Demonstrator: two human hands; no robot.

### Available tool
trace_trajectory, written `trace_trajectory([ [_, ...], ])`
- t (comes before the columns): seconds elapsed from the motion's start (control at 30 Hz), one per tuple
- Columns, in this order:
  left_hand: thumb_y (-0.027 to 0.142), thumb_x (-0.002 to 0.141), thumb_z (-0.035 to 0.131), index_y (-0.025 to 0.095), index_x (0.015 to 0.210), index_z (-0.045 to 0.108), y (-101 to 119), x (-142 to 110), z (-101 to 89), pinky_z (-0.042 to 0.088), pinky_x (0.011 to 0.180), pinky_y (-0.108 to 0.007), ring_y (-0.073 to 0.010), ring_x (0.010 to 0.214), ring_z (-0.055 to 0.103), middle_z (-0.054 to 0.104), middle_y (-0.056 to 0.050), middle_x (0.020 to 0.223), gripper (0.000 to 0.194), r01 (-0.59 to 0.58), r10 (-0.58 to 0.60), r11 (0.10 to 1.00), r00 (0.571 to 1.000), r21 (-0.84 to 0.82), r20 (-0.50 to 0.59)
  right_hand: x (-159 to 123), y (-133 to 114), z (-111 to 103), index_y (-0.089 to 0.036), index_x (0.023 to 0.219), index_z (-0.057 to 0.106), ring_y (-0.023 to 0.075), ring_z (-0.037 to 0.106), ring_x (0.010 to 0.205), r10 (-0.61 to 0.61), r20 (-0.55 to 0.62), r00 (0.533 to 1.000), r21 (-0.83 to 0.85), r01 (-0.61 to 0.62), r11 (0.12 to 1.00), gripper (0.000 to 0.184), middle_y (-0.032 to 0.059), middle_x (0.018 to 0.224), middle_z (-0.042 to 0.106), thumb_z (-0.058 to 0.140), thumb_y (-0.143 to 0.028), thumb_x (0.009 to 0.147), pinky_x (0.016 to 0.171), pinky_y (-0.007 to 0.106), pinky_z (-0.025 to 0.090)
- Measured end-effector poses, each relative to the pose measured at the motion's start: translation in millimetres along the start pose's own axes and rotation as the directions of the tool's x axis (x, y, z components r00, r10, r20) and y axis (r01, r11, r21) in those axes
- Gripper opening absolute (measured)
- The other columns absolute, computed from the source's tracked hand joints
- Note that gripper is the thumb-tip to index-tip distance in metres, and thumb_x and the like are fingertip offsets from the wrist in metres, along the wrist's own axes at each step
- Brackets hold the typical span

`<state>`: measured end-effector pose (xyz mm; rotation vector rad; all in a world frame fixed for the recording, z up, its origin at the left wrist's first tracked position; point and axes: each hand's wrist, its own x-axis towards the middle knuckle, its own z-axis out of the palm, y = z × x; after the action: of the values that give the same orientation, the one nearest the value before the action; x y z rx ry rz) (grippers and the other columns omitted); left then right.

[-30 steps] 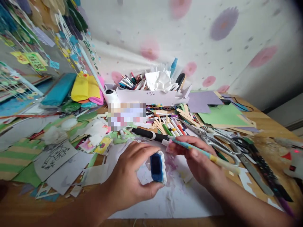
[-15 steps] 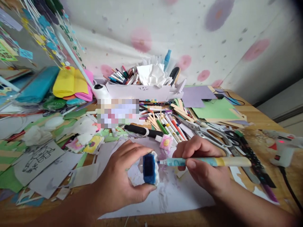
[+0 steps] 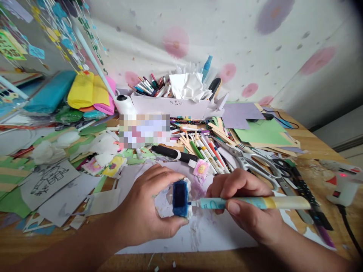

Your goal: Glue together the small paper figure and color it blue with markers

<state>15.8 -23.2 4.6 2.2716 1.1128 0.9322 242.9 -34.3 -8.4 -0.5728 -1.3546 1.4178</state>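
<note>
The left hand (image 3: 146, 206) and right hand (image 3: 252, 219) are both ungloved, the wrists equally bare. The left forearm (image 3: 82, 243) and right forearm (image 3: 309, 245) are uncovered as far as they show, smooth and broadening from slimmer wrists; the right thumb (image 3: 235, 207) bears a short, rounded nail.

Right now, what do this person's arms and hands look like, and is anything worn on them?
The left hand and right hand are bare: no gloves, and no ring, watch or bracelet shows. No sleeve covers the visible left forearm or right forearm.
</note>
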Motion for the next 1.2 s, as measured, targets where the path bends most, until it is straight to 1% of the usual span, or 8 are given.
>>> trace_trajectory([
  [0.27,0.017,0.056,0.075,0.023,0.107,0.062,-3.5,-3.1,2.3,0.049,0.082,-0.037,-0.0233,0.09,0.061,0.068,-0.003,0.098,0.054,-0.001,0.001,0.999,1.0,-0.038,-0.008,1.0,-1.7,0.3,-0.023,0.084,0.06,0.0173,0.055,0.063,0.014,0.014,1.0,-0.051,-0.013,0.999,0.008,0.0002,0.069,0.062,0.068,-0.021,0.084,0.057,0.032,0.043],
  [0.4,0.016,0.056,0.072,0.024,0.109,0.06,-4.5,-5.6,2.9,0.049,0.084,-0.039,-0.0239,0.091,0.06,0.066,-0.003,0.098,0.055,0.006,-0.006,1.0,1.0,-0.009,-0.004,2.3,-1.9,-0.2,-0.023,0.082,0.06,0.0169,0.055,0.062,0.001,-0.047,0.999,-0.073,-0.004,0.997,0.008,0.0004,0.068,0.062,0.068,-0.022,0.085,0.056,0.031,0.043],
  [0.53,0.017,0.057,0.071,0.025,0.113,0.058,-7.1,-7.8,3.1,0.048,0.085,-0.041,-0.026,0.096,0.059,0.064,-0.005,0.103,0.058,0.012,-0.012,1.0,1.0,0.023,-0.002,4.3,-2.9,-1.4,-0.022,0.079,0.058,0.0168,0.057,0.06,0.014,-0.021,1.0,-0.105,-0.016,0.994,0.011,0.0003,0.067,0.062,0.068,-0.023,0.084,0.055,0.031,0.044],
  [0.6,0.018,0.058,0.071,0.026,0.114,0.058,-8.0,-7.3,3.4,0.049,0.084,-0.041,-0.026,0.096,0.059,0.064,-0.005,0.104,0.058,0.018,-0.018,0.999,1.0,0.027,0.012,5.1,-3.6,-1.9,-0.022,0.078,0.058,0.0167,0.057,0.06,0.003,-0.052,0.999,-0.125,-0.01,0.992,0.012,0.0005,0.067,0.063,0.068,-0.023,0.084,0.054,0.031,0.044],
  [0.87,0.017,0.056,0.073,0.025,0.108,0.059,-4.9,-2.1,2.4,0.047,0.083,-0.039,-0.0232,0.088,0.06,0.066,-0.002,0.097,0.054,-0.025,0.025,0.999,1.0,0.029,0.006,3.9,-0.9,-1.9,-0.023,0.079,0.06,0.017,0.056,0.062,-0.003,-0.057,0.998,-0.105,-0.003,0.994,0.009,-0.0001,0.066,0.063,0.067,-0.022,0.086,0.055,0.031,0.042],
  [1.0,0.016,0.054,0.075,0.023,0.105,0.06,-4.5,-2.5,1.6,0.047,0.083,-0.039,-0.0235,0.087,0.061,0.066,-0.002,0.094,0.054,-0.031,0.031,0.999,1.0,0.037,0.001,2.7,-0.1,-2.3,-0.023,0.081,0.061,0.0172,0.056,0.062,0.01,-0.02,1.0,-0.086,-0.012,0.996,0.008,0.0002,0.068,0.063,0.067,-0.022,0.085,0.058,0.032,0.044],
  [1.1,0.016,0.054,0.074,0.021,0.104,0.061,-3.1,-2.0,0.3,0.046,0.083,-0.04,-0.0235,0.086,0.061,0.066,-0.003,0.093,0.053,-0.035,0.034,0.999,0.999,0.041,0.007,2.9,-0.6,-2.0,-0.023,0.081,0.061,0.0175,0.056,0.063,-0.011,-0.053,0.999,-0.095,0.006,0.995,0.007,0.0004,0.068,0.063,0.066,-0.021,0.087,0.057,0.032,0.043],
  [1.2,0.014,0.053,0.073,0.021,0.103,0.062,-1.0,-0.9,-1.1,0.047,0.082,-0.039,-0.0234,0.085,0.061,0.067,-0.003,0.092,0.051,-0.045,0.044,0.997,0.999,0.057,0.01,3.0,-1.5,-2.0,-0.023,0.08,0.06,0.0175,0.056,0.062,0.013,-0.009,1.0,-0.131,-0.014,0.991,0.008,0.0003,0.068,0.063,0.065,-0.021,0.086,0.057,0.032,0.044],
])
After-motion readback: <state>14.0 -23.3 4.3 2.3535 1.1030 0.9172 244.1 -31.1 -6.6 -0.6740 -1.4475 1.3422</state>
